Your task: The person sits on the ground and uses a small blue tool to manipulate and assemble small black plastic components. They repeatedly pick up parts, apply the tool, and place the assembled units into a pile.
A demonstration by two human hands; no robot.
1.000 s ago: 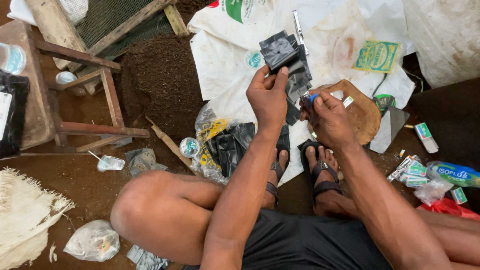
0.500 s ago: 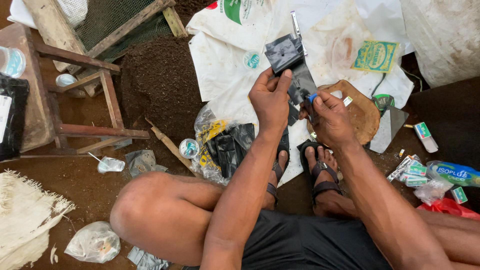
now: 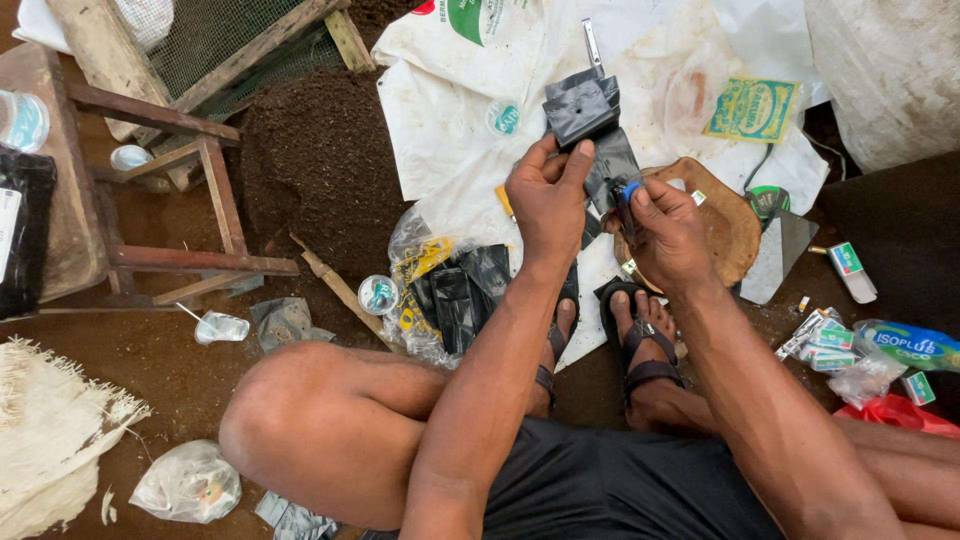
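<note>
My left hand (image 3: 548,195) pinches a folded black plastic bag (image 3: 590,125) and holds it up above the white sheet (image 3: 470,130). My right hand (image 3: 668,235) grips a small blue tool (image 3: 627,190) pressed against the lower edge of the bag. A round wooden block (image 3: 735,230) lies just beyond my right hand. More black plastic bags (image 3: 460,290) sit in a clear wrapper near my left forearm. My sandalled feet (image 3: 640,330) rest below the hands.
A mound of dark soil (image 3: 310,160) lies left of the sheet, beside a wooden stool (image 3: 130,200) and a mesh sieve frame (image 3: 230,40). Small packets and a plastic bottle (image 3: 905,345) are scattered at right. A clear bag (image 3: 190,485) and woven cloth (image 3: 50,440) lie lower left.
The black bag has been tilted and raised slightly, and my right hand with the blue tool has closed in on its lower edge.
</note>
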